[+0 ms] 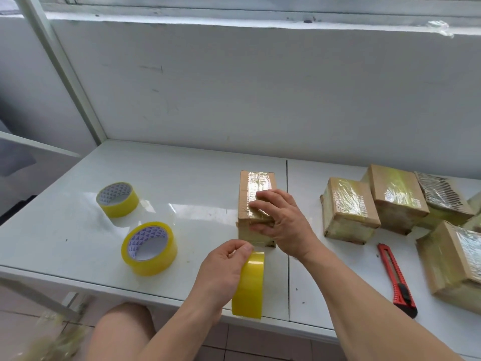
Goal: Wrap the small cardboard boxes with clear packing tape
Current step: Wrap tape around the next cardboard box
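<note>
The right hand (281, 225) rests on a small box (256, 207) near the middle of the white bench (182, 188), its fingers (260, 204) curled over the top and near face and gripping it. The box's top carries a shiny strip of tape, and its near face is taped too. The left hand (221, 272) holds a yellowish tape roll (248, 285) on edge just near of the box — thumb and fingers pinch it at the top, where it comes close to the box's near bottom edge; whether tape runs between them I cannot tell.

2 more rolls lie flat on the left of the bench: 1 far (117, 199), 1 near (149, 248), well apart from the box. On the right sits a cluster of taped boxes (348, 209), touching or overlapping one another. A red cutter (397, 280) lies on the bench between the right forearm and the nearest of those boxes.
</note>
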`<state>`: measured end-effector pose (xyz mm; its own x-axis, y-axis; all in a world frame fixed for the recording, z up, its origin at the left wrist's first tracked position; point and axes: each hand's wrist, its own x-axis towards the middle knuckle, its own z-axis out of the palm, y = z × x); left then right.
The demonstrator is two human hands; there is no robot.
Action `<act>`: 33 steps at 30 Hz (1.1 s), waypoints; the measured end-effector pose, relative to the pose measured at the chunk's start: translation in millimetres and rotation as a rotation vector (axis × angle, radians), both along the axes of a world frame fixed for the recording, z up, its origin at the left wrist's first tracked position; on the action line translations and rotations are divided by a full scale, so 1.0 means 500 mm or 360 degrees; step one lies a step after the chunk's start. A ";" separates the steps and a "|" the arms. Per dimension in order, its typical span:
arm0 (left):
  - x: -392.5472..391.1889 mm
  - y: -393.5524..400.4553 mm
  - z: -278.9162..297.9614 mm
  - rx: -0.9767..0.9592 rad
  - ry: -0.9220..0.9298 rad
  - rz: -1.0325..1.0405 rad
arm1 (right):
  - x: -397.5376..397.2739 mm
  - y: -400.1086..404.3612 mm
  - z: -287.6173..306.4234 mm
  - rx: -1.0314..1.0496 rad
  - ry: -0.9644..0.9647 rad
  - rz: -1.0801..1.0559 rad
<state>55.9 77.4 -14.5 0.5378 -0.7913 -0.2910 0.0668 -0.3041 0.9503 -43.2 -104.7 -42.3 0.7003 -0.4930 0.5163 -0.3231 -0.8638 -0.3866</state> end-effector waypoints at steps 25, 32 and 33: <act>-0.019 -0.018 -0.055 -0.0876 -0.0693 -0.0009 | -0.021 0.286 0.018 0.1706 -0.1014 -0.0428; -0.004 -0.011 -0.050 -0.0874 -0.0703 -0.0124 | -0.028 0.276 0.054 0.1870 -0.1078 -0.0476; -0.008 -0.010 -0.047 -0.0837 -0.0718 -0.0116 | -0.028 0.276 0.056 0.1887 -0.1074 -0.0483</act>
<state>51.9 72.6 -37.8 0.4564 -0.8044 0.3802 -0.3722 0.2155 0.9028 -57.2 33.5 -14.1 0.2752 -0.9540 -0.1192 0.1028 0.1525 -0.9829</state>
